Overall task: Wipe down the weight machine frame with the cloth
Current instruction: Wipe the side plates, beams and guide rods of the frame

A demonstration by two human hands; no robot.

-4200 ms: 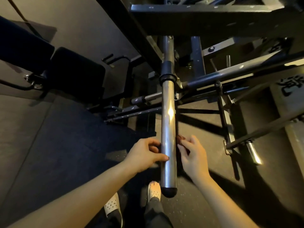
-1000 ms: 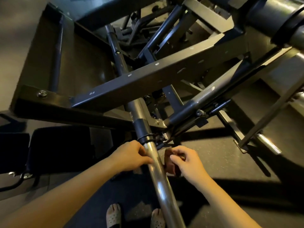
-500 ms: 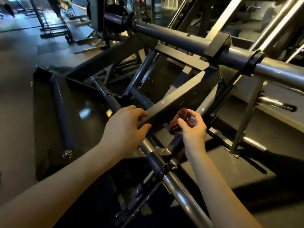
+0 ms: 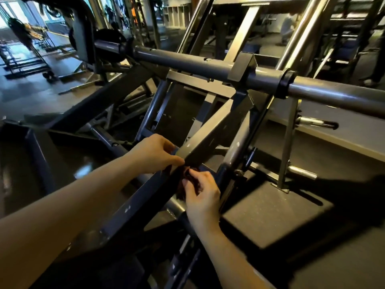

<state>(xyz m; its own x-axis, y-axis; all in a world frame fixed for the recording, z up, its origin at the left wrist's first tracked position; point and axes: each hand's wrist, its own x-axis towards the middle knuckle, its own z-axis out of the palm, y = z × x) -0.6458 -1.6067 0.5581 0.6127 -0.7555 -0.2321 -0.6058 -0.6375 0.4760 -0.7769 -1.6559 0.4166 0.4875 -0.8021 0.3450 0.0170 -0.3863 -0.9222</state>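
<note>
A dark grey weight machine frame fills the view, with a slanted square beam (image 4: 210, 134) running from lower left to upper right. My left hand (image 4: 155, 154) grips the top edge of this beam, fingers curled over it. Just below, my right hand (image 4: 201, 191) pinches a small dark reddish-brown cloth (image 4: 183, 185) and holds it against the beam's underside. Most of the cloth is hidden by my fingers and the beam.
A thick horizontal bar (image 4: 208, 67) with a black collar (image 4: 284, 83) crosses above the beam. Chrome pegs (image 4: 314, 123) stick out at the right. A black rubber floor mat (image 4: 270, 213) lies to the right. Other gym equipment and a person (image 4: 288, 26) stand far behind.
The view has risen from the chrome sleeve to the slanted beam. Both hands moved from the sleeve onto the beam, and the right hand with the cloth has dropped to the beam's underside.
</note>
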